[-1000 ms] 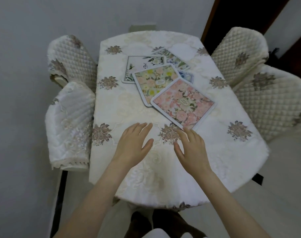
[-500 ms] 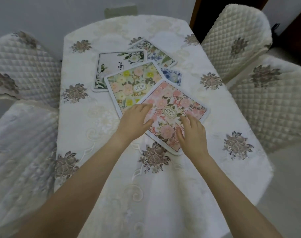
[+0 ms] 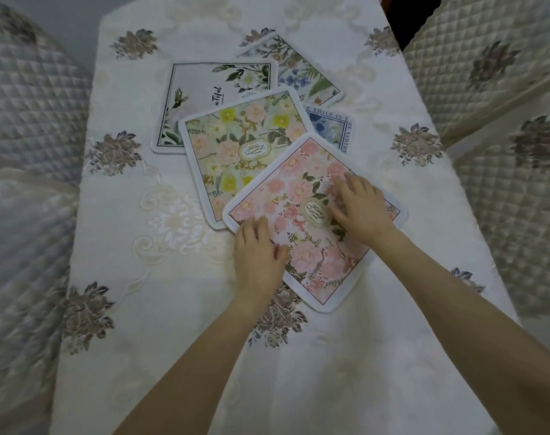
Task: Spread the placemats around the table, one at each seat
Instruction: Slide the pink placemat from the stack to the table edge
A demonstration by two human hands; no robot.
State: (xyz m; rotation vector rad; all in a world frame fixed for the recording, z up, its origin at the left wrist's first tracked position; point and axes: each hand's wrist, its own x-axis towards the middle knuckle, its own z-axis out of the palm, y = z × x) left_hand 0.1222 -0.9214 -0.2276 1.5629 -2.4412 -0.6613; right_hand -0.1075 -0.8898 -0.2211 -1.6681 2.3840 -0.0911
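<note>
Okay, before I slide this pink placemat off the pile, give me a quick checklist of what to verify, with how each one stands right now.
1. Pink placemat on top of the pile: ok.
2. Left hand at its near left edge: ok.
3. Right hand flat on its face: ok.
4. Edge actually pinched: cannot tell.
5. Tablecloth bare towards the near seat: ok.
6. Yellow placemat beneath won't drag along: cannot tell.

soft, even, rather dim indoor light with a cool grey cast; no glare, only faint shadows under the forearms. wide-angle bending bows the table [image 3: 117,215] edges, and the quilted chairs [image 3: 502,89] smear at the sides.
</note>
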